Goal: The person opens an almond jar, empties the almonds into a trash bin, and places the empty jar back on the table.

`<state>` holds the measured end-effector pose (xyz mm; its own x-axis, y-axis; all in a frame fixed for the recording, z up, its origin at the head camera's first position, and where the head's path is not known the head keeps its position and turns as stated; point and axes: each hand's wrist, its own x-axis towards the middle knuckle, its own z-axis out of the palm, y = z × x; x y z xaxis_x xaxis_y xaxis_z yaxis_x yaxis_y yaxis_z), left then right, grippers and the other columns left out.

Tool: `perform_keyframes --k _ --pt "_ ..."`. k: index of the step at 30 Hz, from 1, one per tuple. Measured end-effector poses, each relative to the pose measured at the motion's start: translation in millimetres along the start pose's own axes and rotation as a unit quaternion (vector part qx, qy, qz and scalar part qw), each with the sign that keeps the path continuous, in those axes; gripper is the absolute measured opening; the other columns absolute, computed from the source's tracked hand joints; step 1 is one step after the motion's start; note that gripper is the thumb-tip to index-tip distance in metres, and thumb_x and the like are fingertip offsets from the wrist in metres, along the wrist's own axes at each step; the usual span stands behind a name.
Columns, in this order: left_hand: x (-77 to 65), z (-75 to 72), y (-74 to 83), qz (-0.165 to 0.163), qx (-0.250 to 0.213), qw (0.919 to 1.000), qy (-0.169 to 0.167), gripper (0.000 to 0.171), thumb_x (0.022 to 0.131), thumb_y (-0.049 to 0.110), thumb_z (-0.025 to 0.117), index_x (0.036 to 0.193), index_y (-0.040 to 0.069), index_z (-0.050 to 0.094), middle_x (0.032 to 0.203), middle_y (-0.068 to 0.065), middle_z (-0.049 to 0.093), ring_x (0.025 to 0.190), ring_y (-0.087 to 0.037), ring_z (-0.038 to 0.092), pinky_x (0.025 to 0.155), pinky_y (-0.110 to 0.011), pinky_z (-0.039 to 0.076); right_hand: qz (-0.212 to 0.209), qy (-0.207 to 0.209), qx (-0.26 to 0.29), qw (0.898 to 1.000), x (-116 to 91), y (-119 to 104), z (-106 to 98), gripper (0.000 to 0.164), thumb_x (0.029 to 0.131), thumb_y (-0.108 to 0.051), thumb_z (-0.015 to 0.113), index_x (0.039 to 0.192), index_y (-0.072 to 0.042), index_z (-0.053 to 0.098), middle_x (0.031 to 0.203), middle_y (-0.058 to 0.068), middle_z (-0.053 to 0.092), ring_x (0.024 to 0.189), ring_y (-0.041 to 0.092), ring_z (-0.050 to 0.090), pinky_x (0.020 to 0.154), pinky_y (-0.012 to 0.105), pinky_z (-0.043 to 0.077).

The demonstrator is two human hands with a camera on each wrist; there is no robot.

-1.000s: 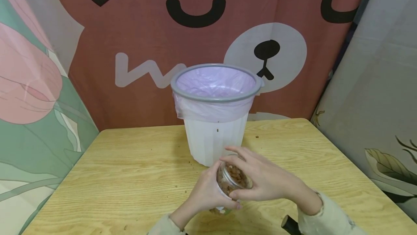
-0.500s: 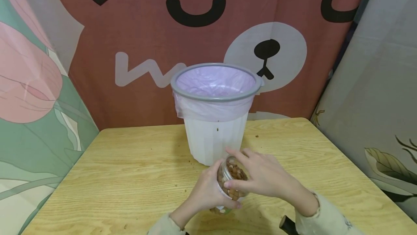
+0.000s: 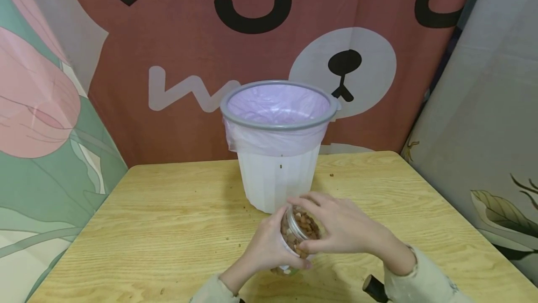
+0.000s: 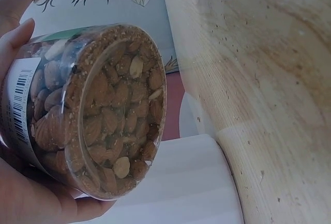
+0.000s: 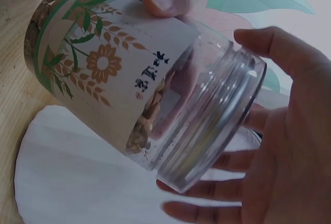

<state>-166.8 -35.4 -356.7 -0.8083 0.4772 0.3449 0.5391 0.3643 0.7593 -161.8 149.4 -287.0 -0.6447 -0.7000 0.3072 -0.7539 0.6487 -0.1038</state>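
Note:
A clear plastic jar of almonds is tilted above the table, in front of the bin. My left hand grips its body from the left. In the left wrist view the jar's round base shows almonds and brown crumbs through it. A clear threaded lid sits on the mouth in the right wrist view. My right hand spans that lid, with the thumb on one side and the fingers on the other. A white label with a flower print wraps the jar; my left thumb rests over it.
A white bin with a grey rim and a purple liner stands behind the hands. Small brown crumbs dot the wooden table. A black cylindrical thing is beside the right sleeve. Printed cloths hang around the table.
The right hand's fingers spread and lifted a little off the lid half a second ago, and now close around it again. The left hand and jar stay nearly in place.

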Motion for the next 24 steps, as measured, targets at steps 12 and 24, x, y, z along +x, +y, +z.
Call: perform_keyframes --k 12,24 --pt "-0.1 -1.6 0.3 -0.001 -0.009 0.9999 -0.008 0.091 0.052 0.038 0.085 0.127 0.015 0.038 0.108 0.004 0.054 0.093 -0.009 0.054 0.074 -0.021 0.046 -0.091 -0.018 0.057 0.994 -1.1 6.8 -0.3 0.074 0.064 -0.027 0.068 0.132 -0.018 0.039 0.136 0.005 0.034 0.118 0.019 0.038 0.088 0.048 0.039" --pt "0.1 -0.6 -2.5 0.0 -0.022 0.9997 -0.014 0.089 0.051 0.031 0.087 0.125 0.012 0.041 0.106 0.006 0.055 0.091 -0.008 0.055 0.075 -0.022 0.046 0.011 0.023 0.005 1.0 1.8 -1.6 1.5 0.086 0.069 -0.069 0.054 0.139 -0.025 0.03 0.129 0.009 0.043 0.097 0.024 0.055 0.065 0.035 0.048"
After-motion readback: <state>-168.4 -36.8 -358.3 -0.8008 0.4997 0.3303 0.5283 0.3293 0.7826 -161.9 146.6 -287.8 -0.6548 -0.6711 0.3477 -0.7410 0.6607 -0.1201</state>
